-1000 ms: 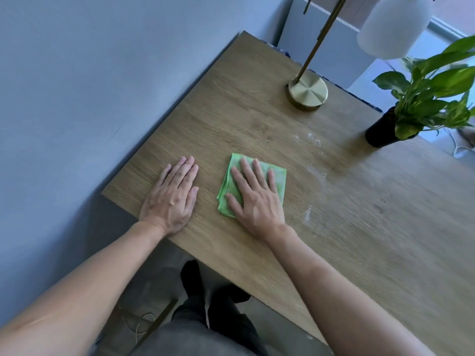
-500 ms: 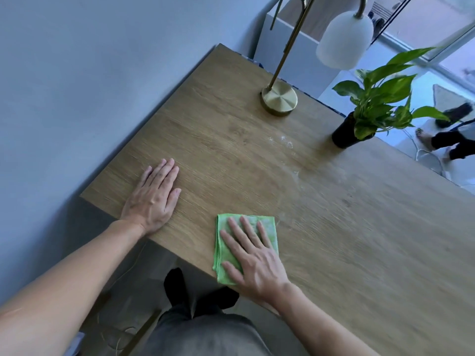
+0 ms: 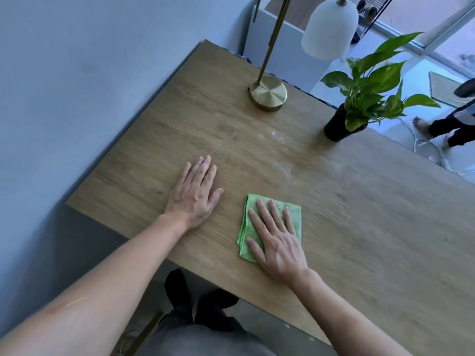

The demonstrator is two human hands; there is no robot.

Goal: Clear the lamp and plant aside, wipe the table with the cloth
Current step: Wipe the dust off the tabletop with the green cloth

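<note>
A folded green cloth (image 3: 293, 214) lies on the wooden table (image 3: 372, 227) close to its near edge. My right hand (image 3: 277, 242) presses flat on the cloth with straight fingers. My left hand (image 3: 195, 194) rests flat on the bare wood to the left of the cloth, apart from it. A brass lamp base (image 3: 268, 95) stands at the table's far edge, its white shade (image 3: 330, 28) hanging over to the right. A leafy plant in a black pot (image 3: 336, 129) stands at the far edge to the right of the lamp.
White dusty smears (image 3: 277, 140) mark the wood between the lamp, plant and cloth. A grey wall (image 3: 77, 86) runs along the table's left end. Beyond the far edge a person's legs (image 3: 449, 129) are on the floor, near a white cable. My own legs show below the near edge.
My right hand slid the cloth from beside my left hand toward the near edge, then slightly back onto the table and to the right. My left hand stayed flat.
</note>
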